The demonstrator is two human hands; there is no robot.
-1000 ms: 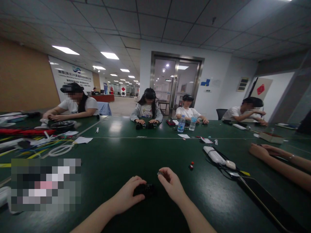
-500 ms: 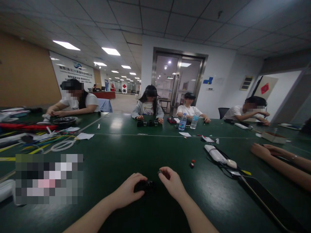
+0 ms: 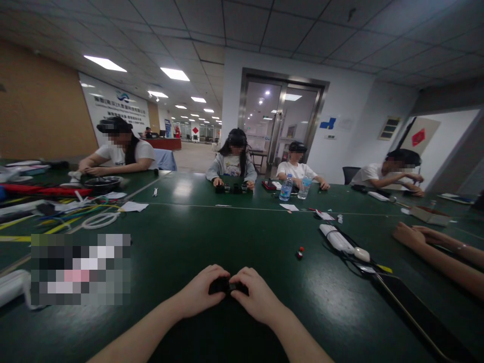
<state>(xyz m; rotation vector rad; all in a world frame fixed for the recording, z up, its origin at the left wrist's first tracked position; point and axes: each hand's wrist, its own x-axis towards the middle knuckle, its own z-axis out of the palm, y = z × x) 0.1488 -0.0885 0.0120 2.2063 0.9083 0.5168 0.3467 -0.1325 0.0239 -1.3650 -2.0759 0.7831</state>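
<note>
Low over the dark green table, a small black object (image 3: 217, 287) lies between my two hands; its kind cannot be made out. My left hand (image 3: 200, 293) is closed around its left end, with thumb in front and fingers behind. My right hand (image 3: 260, 296) grips the right end, its fingertips nearly meeting the left ones. A greyish bit shows at the right thumb tip, too small to name. Fingers hide much of the object. Farther right on the table is a tiny red-and-white item (image 3: 300, 253).
To the right lie a white power strip (image 3: 336, 239), a cream rounded case (image 3: 362, 254) and a long dark panel (image 3: 427, 317). Another person's forearms (image 3: 442, 252) rest beyond. Cables and a white coil (image 3: 100, 220) occupy the left. Two water bottles (image 3: 286, 187) stand across the table.
My right hand has moved left from beside the black object and now closes on its right end. The left hand keeps its grip. The view has shifted slightly.
</note>
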